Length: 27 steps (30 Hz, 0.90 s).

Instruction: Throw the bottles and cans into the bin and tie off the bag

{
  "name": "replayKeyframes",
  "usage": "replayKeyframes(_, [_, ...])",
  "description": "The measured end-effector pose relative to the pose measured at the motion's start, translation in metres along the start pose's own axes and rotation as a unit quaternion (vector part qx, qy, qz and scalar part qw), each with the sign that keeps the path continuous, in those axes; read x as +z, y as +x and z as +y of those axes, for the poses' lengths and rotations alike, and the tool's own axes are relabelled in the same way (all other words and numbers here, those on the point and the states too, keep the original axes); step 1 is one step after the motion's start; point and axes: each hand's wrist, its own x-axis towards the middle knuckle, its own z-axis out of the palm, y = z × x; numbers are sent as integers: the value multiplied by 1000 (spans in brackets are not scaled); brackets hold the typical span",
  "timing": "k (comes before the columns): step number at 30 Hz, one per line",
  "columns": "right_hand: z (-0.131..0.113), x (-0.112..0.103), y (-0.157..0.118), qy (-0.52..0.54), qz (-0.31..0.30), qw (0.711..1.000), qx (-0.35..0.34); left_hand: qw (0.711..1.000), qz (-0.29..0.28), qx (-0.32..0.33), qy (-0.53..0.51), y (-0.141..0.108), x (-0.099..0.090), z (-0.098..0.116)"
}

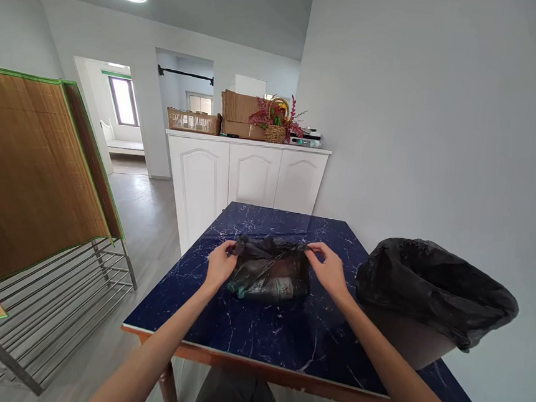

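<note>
Black bag (271, 267) pinched between 2 hands (275, 267)

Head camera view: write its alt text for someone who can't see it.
Left hand and right hand pinch the top of a black plastic bag, a bottle showing through, on a blue marbled table. A black-lined bin stands to the right; a white cabinet behind holds cardboard boxes and a flower basket.

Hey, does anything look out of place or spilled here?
The bin looks odd: it's up on the table, not the floor. I see no spill around the held bag.
</note>
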Motion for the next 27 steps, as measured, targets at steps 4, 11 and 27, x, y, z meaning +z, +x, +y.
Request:
replayKeyframes(4, [5, -7, -10, 18, 70, 997, 26, 998, 49, -38, -16, 5, -21, -11])
replayKeyframes(11, [-57, 5, -39, -45, 1, 967, -250, 977, 165, 123, 61, -15, -34, 25])
replayKeyframes(27, [-57, 13, -31, -337, -374, 834, -225, 852, -278, 310, 318, -57, -43, 17])
